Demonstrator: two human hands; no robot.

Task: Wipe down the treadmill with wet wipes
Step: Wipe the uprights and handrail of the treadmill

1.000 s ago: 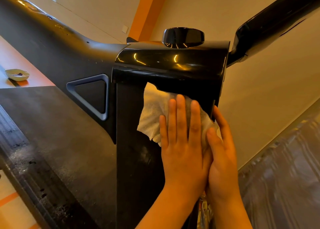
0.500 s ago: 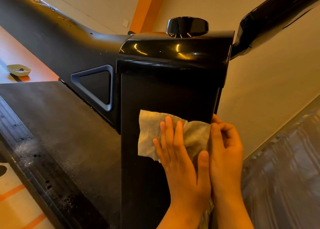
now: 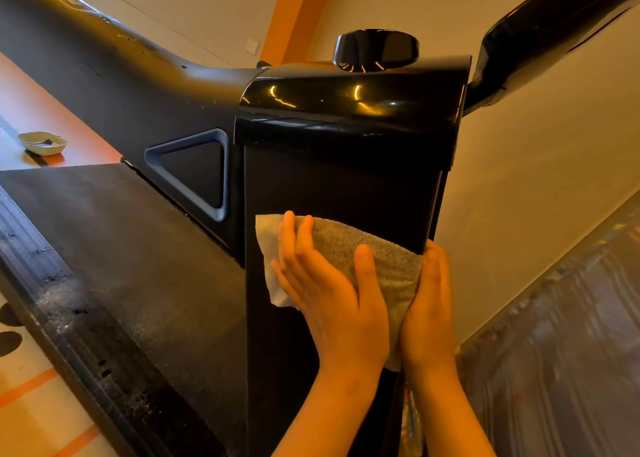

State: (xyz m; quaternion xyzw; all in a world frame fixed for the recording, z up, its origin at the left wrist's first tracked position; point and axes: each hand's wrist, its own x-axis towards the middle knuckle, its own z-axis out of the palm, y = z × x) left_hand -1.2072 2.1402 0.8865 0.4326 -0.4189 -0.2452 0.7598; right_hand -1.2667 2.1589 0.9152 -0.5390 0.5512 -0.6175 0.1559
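Both hands sit side by side, low on the treadmill column (image 3: 339, 186). The left hand (image 3: 332, 294) lies flat, fingers straight, pressing the wet wipe (image 3: 346, 240) onto the column's near face. The right hand (image 3: 429, 311), fingers pointing up, presses the wipe's other end against the column's right edge. So the wipe is spread across the face, wrapping round that corner. Left of the column runs the dusty belt (image 3: 104, 231). Farther up, a triangular handle (image 3: 194, 172), then the glossy cap with its round knob (image 3: 375, 50). Far left, a small dish (image 3: 43, 143) sits on the floor.
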